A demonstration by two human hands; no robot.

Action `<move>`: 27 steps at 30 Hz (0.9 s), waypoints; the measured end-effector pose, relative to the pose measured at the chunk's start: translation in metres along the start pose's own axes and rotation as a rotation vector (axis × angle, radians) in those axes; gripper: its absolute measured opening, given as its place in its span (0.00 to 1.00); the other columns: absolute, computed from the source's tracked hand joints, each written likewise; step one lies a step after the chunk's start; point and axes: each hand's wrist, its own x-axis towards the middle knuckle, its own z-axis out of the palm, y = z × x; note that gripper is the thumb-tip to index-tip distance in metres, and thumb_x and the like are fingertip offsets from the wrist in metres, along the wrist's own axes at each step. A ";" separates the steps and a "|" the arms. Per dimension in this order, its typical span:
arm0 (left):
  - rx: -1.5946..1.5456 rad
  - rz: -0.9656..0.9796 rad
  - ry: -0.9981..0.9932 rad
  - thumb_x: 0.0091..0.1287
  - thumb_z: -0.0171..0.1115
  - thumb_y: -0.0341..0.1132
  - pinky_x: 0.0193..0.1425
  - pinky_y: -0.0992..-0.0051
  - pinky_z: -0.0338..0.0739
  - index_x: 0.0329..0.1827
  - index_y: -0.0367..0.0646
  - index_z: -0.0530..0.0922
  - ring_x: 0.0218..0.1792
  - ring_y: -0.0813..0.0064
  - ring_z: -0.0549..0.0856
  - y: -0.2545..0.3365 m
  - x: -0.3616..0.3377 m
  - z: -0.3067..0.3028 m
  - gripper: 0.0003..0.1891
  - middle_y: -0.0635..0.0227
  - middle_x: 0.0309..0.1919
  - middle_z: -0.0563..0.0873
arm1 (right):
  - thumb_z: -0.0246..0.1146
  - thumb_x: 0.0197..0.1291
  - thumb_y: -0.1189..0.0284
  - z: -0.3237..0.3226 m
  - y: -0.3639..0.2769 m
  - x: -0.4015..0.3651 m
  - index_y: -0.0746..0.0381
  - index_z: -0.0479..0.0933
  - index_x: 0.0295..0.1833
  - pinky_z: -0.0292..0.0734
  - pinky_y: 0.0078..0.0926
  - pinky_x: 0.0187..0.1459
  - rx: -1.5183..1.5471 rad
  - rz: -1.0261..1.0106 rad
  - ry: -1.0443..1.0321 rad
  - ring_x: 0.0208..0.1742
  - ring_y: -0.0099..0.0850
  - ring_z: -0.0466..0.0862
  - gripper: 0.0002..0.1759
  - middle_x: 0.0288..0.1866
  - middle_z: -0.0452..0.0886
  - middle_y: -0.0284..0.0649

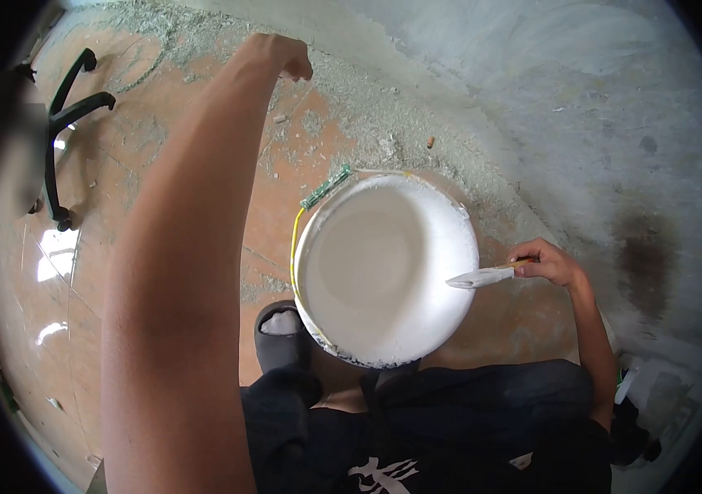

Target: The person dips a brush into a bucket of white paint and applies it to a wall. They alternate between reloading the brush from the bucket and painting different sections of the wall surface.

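A round white bucket point(441, 321) with pale liquid inside stands on the floor in front of me. A yellow handle with a green grip point(326, 188) lies along its left rim. At the bucket's right side, my right hand point(544, 262) is closed on the handle of a brush point(483, 277), whose white-coated end reaches over the rim. My left arm stretches far forward, and my left hand point(285, 58) is near the debris by the wall. Its fingers are curled and mostly turned away, so whether it holds anything is hidden.
Flaky debris point(400, 115) lies along the foot of the grey wall point(565, 99). A black chair base point(59, 123) stands at the left on the tiled floor point(285, 189). My sandalled foot point(283, 337) is close to the bucket's lower left.
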 end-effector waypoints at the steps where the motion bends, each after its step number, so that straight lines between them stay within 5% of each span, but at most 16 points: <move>1: 0.006 -0.007 -0.013 0.59 0.54 0.49 0.37 0.67 0.79 0.46 0.47 0.80 0.36 0.65 0.82 0.000 0.000 0.000 0.19 0.64 0.44 0.82 | 0.60 0.53 0.67 0.001 0.003 0.000 0.64 0.77 0.37 0.62 0.17 0.36 0.040 -0.021 0.014 0.32 0.17 0.68 0.11 0.29 0.75 0.28; 6: 0.020 -0.007 -0.025 0.60 0.54 0.49 0.38 0.67 0.79 0.47 0.47 0.80 0.37 0.65 0.82 0.000 0.005 0.002 0.19 0.65 0.46 0.82 | 0.59 0.52 0.68 0.004 0.012 0.004 0.64 0.78 0.35 0.62 0.17 0.35 0.093 -0.030 0.029 0.32 0.17 0.69 0.10 0.27 0.74 0.28; 8: 0.062 -0.098 -0.066 0.54 0.54 0.48 0.51 0.68 0.73 0.47 0.61 0.80 0.48 0.71 0.80 0.003 0.005 0.001 0.18 0.75 0.49 0.81 | 0.59 0.53 0.68 0.006 0.014 0.007 0.65 0.78 0.35 0.62 0.18 0.33 -0.065 0.018 0.078 0.30 0.18 0.69 0.11 0.24 0.73 0.29; 15: 0.045 -0.091 -0.057 0.54 0.55 0.50 0.51 0.67 0.73 0.47 0.62 0.80 0.49 0.70 0.80 0.004 0.002 0.001 0.18 0.74 0.50 0.81 | 0.59 0.54 0.67 0.006 0.014 0.012 0.66 0.78 0.34 0.60 0.20 0.28 -0.178 0.070 0.153 0.25 0.19 0.65 0.12 0.21 0.71 0.30; 17: 0.020 0.010 -0.005 0.58 0.54 0.48 0.37 0.68 0.79 0.46 0.45 0.80 0.34 0.65 0.83 0.001 0.002 0.002 0.19 0.62 0.41 0.83 | 0.58 0.55 0.65 0.006 0.013 0.013 0.65 0.79 0.32 0.60 0.19 0.27 -0.188 0.077 0.153 0.25 0.18 0.65 0.13 0.20 0.70 0.30; 27: -0.005 0.045 0.013 0.59 0.54 0.49 0.36 0.68 0.80 0.46 0.45 0.80 0.33 0.65 0.83 -0.001 0.003 0.003 0.20 0.62 0.41 0.83 | 0.49 0.60 0.56 0.014 0.029 0.023 0.64 0.75 0.25 0.61 0.18 0.28 -0.032 0.079 0.241 0.24 0.18 0.68 0.23 0.19 0.70 0.30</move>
